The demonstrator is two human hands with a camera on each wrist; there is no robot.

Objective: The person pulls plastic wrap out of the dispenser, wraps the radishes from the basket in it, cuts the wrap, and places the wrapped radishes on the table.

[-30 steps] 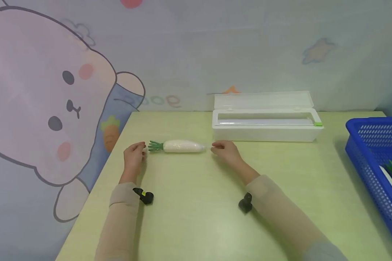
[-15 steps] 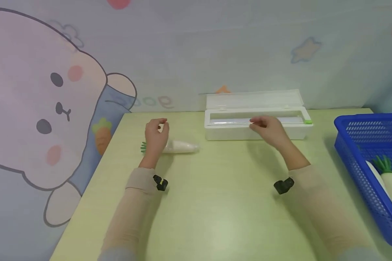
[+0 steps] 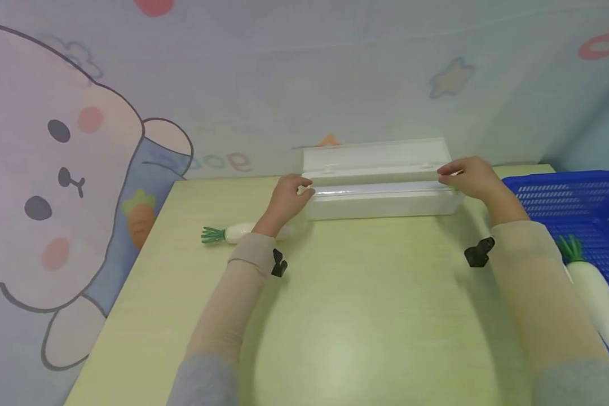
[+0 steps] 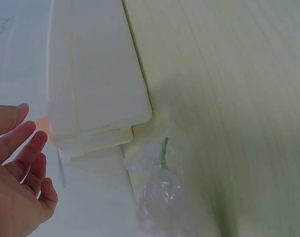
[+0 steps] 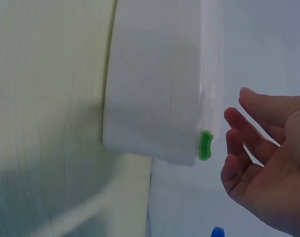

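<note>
A white plastic-wrap dispenser [image 3: 380, 207] stands along the table's back edge, its lid [image 3: 375, 155] raised. A glossy wrap roll [image 3: 380, 189] lies along its opening. At the dispenser's left end is my left hand [image 3: 283, 198], thumb and fingers loosely bent and apart in the left wrist view. My right hand [image 3: 473, 179] is by the other end, near the green slider [image 5: 205, 145], a gap showing between thumb and fingers. Partly behind my left wrist lies a toy white radish [image 3: 238, 232] with green leaves; clear film [image 4: 164, 197] covers it in the left wrist view.
At the right stands a blue perforated basket [image 3: 553, 179] holding another white radish [image 3: 595, 296], partly behind my right sleeve. A cartoon-printed curtain [image 3: 264, 79] hangs behind the pale table [image 3: 365, 304]. Small black cameras are on both wrists.
Both hands have left the radish's ends and moved up and right to the dispenser, one at each end. The radish has stayed on the table. The head view has shifted right.
</note>
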